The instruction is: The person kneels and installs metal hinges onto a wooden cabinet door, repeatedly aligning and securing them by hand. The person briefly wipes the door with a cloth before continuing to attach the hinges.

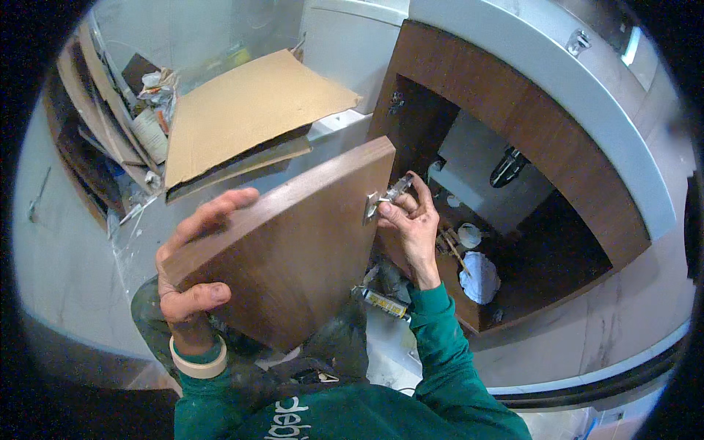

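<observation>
A brown wood-grain cabinet door [301, 227] stands tilted in front of me. Its left edge is gripped by my left hand [194, 271], thumb on the near face and fingers over the top edge. A roll of masking tape [199, 364] circles my left wrist. At the door's right edge, my right hand [412, 227] pinches a metal hinge [396, 191] between thumb and fingers. The hinge's base meets the mounting plate on the door face [371, 208]. Behind my right hand is the open vanity cabinet [513, 81], its dark inside partly hidden by my hand and the door.
Inside the vanity lie a white crumpled cloth [480, 279] and a small round white item [469, 235], below a black drain pipe [507, 167]. A cardboard sheet [257, 110] rests at the back left, beside leaning boards [95, 95]. A labelled tube [385, 302] lies near my right forearm.
</observation>
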### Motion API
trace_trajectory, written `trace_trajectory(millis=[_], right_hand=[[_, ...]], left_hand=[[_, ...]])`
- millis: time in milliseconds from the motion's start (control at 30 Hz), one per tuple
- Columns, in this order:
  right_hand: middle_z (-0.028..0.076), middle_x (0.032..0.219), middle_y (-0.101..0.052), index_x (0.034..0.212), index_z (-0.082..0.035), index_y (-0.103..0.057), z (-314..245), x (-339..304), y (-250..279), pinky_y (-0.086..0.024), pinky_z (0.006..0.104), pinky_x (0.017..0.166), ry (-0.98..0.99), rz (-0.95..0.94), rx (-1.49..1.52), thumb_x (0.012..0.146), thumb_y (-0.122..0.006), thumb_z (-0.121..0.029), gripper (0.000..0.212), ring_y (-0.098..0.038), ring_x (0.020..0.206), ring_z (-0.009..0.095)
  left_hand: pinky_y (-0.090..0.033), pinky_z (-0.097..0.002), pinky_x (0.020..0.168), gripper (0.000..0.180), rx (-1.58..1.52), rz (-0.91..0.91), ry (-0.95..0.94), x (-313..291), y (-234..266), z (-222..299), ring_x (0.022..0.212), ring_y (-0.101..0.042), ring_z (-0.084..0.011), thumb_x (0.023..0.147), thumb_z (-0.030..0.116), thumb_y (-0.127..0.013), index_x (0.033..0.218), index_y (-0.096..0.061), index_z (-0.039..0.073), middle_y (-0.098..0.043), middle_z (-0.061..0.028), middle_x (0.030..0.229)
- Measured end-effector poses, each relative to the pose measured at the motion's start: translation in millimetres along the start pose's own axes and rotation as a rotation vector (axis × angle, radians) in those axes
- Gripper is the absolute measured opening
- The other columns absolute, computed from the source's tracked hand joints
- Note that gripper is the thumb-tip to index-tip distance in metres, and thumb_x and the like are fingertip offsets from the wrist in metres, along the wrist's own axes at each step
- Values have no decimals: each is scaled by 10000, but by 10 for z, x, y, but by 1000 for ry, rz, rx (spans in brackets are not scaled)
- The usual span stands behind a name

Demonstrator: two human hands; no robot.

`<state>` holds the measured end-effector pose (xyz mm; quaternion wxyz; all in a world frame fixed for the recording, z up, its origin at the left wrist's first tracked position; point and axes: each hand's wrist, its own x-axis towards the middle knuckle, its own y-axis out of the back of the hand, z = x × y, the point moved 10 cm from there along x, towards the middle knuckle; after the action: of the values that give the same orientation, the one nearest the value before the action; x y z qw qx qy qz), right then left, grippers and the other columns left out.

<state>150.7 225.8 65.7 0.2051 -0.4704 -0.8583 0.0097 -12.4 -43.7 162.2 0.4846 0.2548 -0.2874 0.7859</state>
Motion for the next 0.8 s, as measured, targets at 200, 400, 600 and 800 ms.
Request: trace_trajectory(millis=[200,400,600,800], right_hand=[[163,993,-629,1416,-14,-222,70,-69,150,-543,270,635,-5,44,-28,753,-736,-13,838,-657,819,200],[160,1055,-597,1418,-30,-236,17,-124,85,-557,283,642,18,77,-81,774,-719,-42,805,-651,829,204],[142,1112,-578,1396,-60,-291,-184,-200,-301,-547,315,731,99,87,-219,725,-782,-141,836,-629,894,205],[156,1120,-572,1422,-71,-166,-183,-259,-806,-513,326,808,100,218,-259,756,-745,-137,885,-597,962,199]], left_hand=[[-332,-440,1017,633,-13,-244,-57,201,101,-246,1161,-502,-389,508,205,-650,1069,-606,-86,-538,-322,1190],[-352,-459,1002,617,-143,-174,-10,258,394,-383,1135,-524,-398,541,213,-660,1081,-609,-81,-547,-328,1176],[-444,-449,913,555,-53,-142,-261,-123,723,-137,1044,-586,-421,581,159,-706,1073,-598,-73,-564,-346,1126],[-485,-388,852,530,-7,-178,-213,-217,1223,-89,920,-647,-405,560,139,-692,1038,-602,-71,-582,-370,1064]])
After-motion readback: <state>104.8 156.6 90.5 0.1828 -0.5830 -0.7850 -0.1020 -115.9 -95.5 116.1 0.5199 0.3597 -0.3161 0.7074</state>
